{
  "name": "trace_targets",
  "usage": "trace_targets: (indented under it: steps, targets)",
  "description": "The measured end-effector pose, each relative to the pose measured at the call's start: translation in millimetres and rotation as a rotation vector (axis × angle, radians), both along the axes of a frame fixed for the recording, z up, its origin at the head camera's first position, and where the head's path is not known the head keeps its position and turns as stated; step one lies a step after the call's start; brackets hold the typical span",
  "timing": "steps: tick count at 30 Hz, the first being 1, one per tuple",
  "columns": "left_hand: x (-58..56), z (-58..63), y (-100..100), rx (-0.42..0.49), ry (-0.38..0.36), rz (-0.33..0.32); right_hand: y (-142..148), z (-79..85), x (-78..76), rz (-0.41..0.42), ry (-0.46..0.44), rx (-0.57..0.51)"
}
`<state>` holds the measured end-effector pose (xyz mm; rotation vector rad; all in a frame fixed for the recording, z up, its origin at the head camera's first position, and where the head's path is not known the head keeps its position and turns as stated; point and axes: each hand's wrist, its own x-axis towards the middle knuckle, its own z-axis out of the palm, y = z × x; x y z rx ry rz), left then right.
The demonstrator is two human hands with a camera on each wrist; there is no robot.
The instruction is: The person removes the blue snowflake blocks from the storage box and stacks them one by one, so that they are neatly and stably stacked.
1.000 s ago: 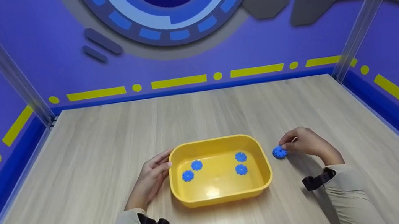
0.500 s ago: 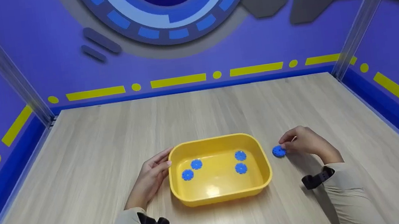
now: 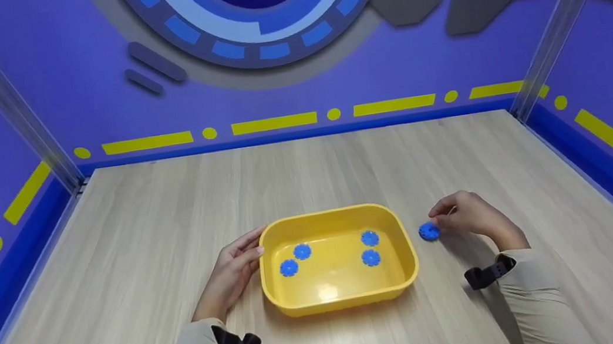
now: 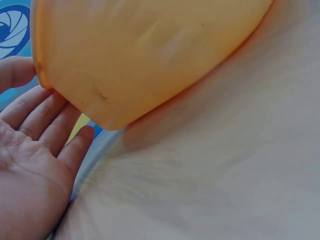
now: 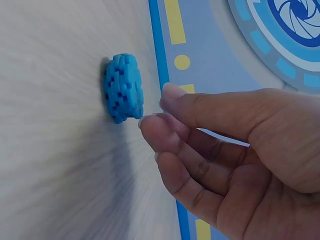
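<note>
A yellow plastic tub (image 3: 341, 303) sits on the wooden table, with several blue notched discs (image 3: 371, 257) lying flat inside it, two near the left end and two near the right. My left hand (image 3: 233, 273) holds the tub's left end, thumb at the rim and fingers against the outer wall. To the right of the tub stands a small stack of blue notched discs (image 5: 124, 88). My right hand (image 3: 469, 218) is just beside this stack. Its loosely bent fingers (image 5: 157, 132) are close to the stack's edge, with nothing between thumb and fingertips.
Blue-purple printed panels (image 3: 296, 96) wall in the back and both sides of the table (image 3: 170, 213). Black cameras (image 3: 489, 274) are strapped to both wrists, over beige sleeves (image 3: 536, 295).
My right thumb and fingers have eased off the blue stack, which stays on the table. The left hand and the tub have not moved.
</note>
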<state>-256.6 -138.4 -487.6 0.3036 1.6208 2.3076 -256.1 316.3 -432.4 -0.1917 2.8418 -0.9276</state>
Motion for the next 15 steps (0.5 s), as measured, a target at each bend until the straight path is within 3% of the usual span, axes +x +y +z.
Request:
trace_targets:
  steps: [6,15]
  targets:
    - [-1.3,0.4,-1,-0.004,-0.002,0.003,-6,5.9,-0.5,0.012,0.068,-0.012]
    - [-0.2,0.6,0,-0.003,0.012,-0.004,-30,22.9,0.8,0.027,0.092,-0.038]
